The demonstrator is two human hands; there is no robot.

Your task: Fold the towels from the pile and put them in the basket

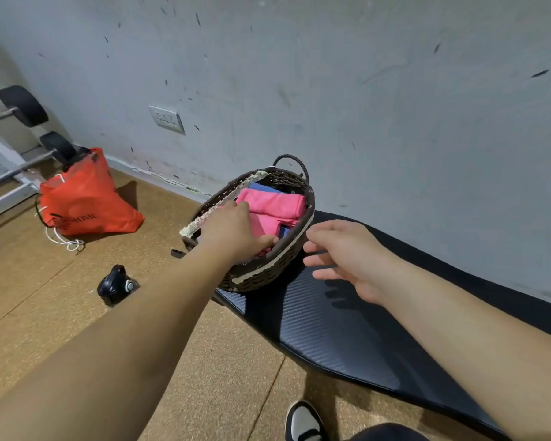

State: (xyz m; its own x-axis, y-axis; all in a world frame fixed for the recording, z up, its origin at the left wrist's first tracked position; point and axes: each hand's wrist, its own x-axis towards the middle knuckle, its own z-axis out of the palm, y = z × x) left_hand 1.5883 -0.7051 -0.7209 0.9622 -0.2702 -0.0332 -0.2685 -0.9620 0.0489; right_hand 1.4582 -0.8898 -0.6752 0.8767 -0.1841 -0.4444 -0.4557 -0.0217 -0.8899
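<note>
A dark woven basket [261, 275] with a cream lace rim stands on the left end of a black padded bench [337, 332]. Folded pink towels [274, 203] lie inside it, with a blue towel [263, 187] behind them. My left hand [233, 229] reaches into the basket and presses down on a pink towel, thumb near the right rim. My right hand [347, 253] hovers just right of the basket above the bench, fingers spread and holding nothing. No towel pile is in view.
A red drawstring bag [86, 198] lies on the cork floor at the left, a small black device [116, 284] nearer me. Barbells [23, 106] rest at the far left. A grey wall runs behind the bench. My shoe [303, 421] shows at the bottom.
</note>
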